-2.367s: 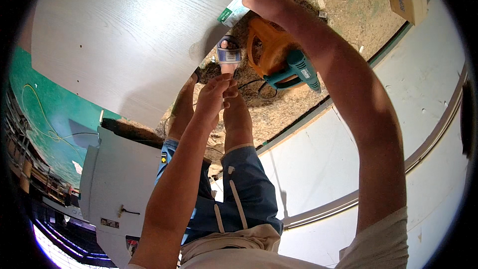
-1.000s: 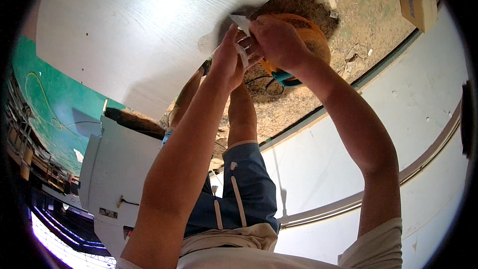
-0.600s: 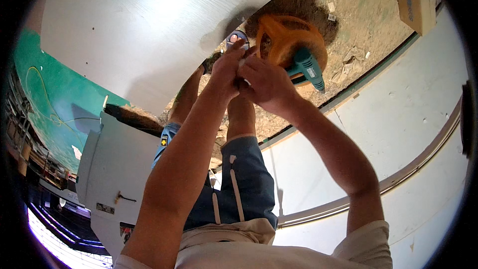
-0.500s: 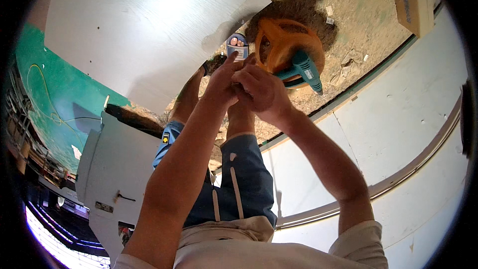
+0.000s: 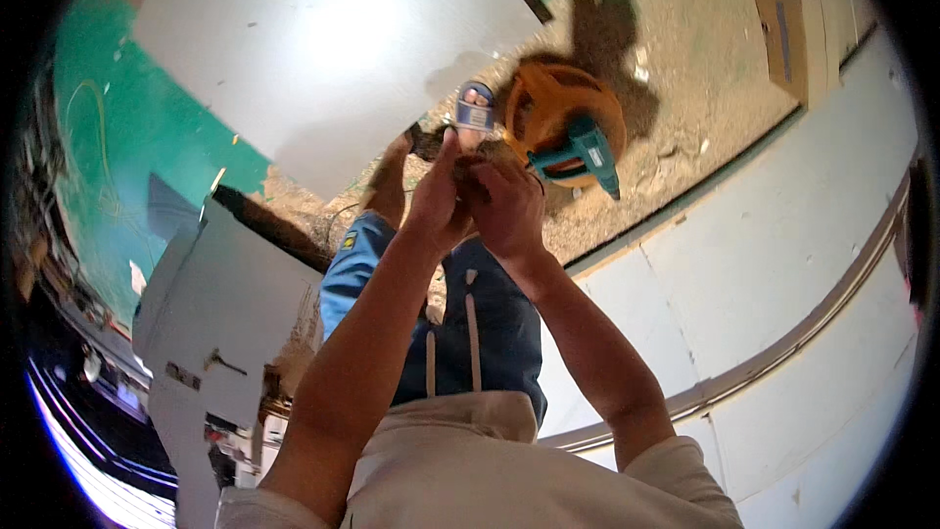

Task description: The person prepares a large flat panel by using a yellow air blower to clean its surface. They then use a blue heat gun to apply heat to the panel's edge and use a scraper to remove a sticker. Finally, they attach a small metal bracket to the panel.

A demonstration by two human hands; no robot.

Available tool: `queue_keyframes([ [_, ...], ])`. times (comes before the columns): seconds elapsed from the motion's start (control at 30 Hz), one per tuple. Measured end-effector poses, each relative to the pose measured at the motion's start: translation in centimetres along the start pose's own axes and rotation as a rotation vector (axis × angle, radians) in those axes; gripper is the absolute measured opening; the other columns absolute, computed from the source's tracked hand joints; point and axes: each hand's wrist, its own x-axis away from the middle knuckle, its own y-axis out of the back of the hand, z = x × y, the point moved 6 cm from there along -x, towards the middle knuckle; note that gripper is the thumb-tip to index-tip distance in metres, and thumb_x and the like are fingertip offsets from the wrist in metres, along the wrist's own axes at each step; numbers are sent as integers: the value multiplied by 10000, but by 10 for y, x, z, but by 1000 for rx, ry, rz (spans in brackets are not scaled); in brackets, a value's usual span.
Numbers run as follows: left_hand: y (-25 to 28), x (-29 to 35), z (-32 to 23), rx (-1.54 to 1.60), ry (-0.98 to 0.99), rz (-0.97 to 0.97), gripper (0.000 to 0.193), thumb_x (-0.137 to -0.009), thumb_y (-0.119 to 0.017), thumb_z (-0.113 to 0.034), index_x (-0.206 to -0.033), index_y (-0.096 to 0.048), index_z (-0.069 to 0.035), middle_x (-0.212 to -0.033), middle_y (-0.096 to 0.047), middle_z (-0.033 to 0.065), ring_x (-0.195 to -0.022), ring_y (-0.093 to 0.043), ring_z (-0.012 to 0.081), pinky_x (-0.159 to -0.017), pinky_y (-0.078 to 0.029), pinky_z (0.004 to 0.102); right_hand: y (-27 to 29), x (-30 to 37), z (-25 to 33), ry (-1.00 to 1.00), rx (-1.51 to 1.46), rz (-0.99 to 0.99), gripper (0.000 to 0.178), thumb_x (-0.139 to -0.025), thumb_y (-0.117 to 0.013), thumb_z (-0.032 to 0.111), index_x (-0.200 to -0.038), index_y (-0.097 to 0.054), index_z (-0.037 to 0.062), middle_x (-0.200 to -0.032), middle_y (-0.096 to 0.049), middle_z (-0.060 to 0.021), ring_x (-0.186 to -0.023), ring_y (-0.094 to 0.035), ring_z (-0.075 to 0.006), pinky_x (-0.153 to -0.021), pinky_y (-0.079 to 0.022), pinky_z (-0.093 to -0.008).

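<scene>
My left hand (image 5: 440,198) and my right hand (image 5: 510,206) are together in front of my shorts. The left thumb points up, away from me, while the other left fingers curl inward against the right hand. Curled right fingers meet the left ones; whatever may be between them is hidden. Just beyond the right hand stands an orange plastic stool (image 5: 609,110) with cut-outs in its top. On it lies a teal gun-shaped power tool (image 5: 590,149), its nose over the stool's near right edge. Neither hand touches the tool.
A large pale panel (image 5: 225,29) spreads at the far left, beside my sandalled foot (image 5: 475,108). A white machine cabinet (image 5: 186,304) with a lever stands at the left. White panels (image 5: 744,255) line the right. A cardboard box (image 5: 783,44) sits far right on the dusty floor.
My hands have drawn closer to my body, and their fingers have shifted against each other. The whole view has moved slightly. The stool and power tool stay in place.
</scene>
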Motion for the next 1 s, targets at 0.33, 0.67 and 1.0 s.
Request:
queue_keyframes([
  [0.33, 50, 206, -76, 127, -257, 352, 235, -907, -642, -1, -1132, -622, -66, -1024, -652, 81, -927, -653, 185, -825, -557, 323, 25, 33, 313, 694, -48, 123, 271, -873, -688, 172, -1081, -688, -2, -1095, -630, -155, -1069, -592, -349, -932, -475, -448],
  [0.67, 175, 460, -237, 629, -608, 918, 441, -1053, -414, -529, -1241, -552, -155, -1121, -570, -24, -1020, -540, 90, -939, -475, 251, -147, 111, 597, 1062, -142, 430, 532, -992, -462, 380, -1324, -583, -17, -1464, -467, -259, -1411, -350, -462, -1154, -260, -559],
  [1.0, 457, 591, -333, 975, -1002, 506, 486, -1030, -434, -529, -1251, -558, -115, -1145, -600, 28, -1018, -569, 153, -897, -490, 312, -362, 269, 817, 1142, -121, 1056, 917, -929, -527, 677, -1514, -372, -12, -1560, -363, -244, -1478, -305, -374, -1200, -235, -474],
])
